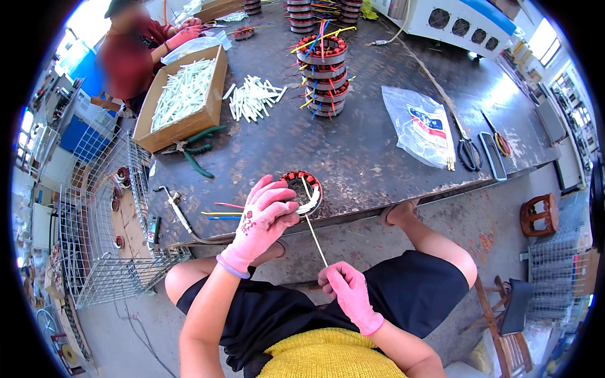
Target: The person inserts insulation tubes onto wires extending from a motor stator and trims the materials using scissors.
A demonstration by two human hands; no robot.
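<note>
A ring-shaped motor stator (pixel 319 196) with red windings lies at the table's near edge, with white cord wound over part of it. My left hand (pixel 257 217), in a pink glove, grips its left side, the fingers bent over the rim. Red, yellow and blue lead wires (pixel 220 213) stick out left of that hand. From the stator a taut white cord (pixel 317 240) runs down toward me. Its lower end is in my right hand (pixel 350 295), also pink-gloved and closed in a pinch above my lap.
On the table (pixel 353 151) stand a stack of stators (pixel 324 82), a cardboard box (pixel 217 79) of white tubes and a loose tube pile (pixel 252 99). Green-handled pliers (pixel 196 151), a thin torch-like tool (pixel 179 211), a plastic bag (pixel 413 126) and scissors (pixel 469 153) lie around. A co-worker (pixel 135 57) sits far left.
</note>
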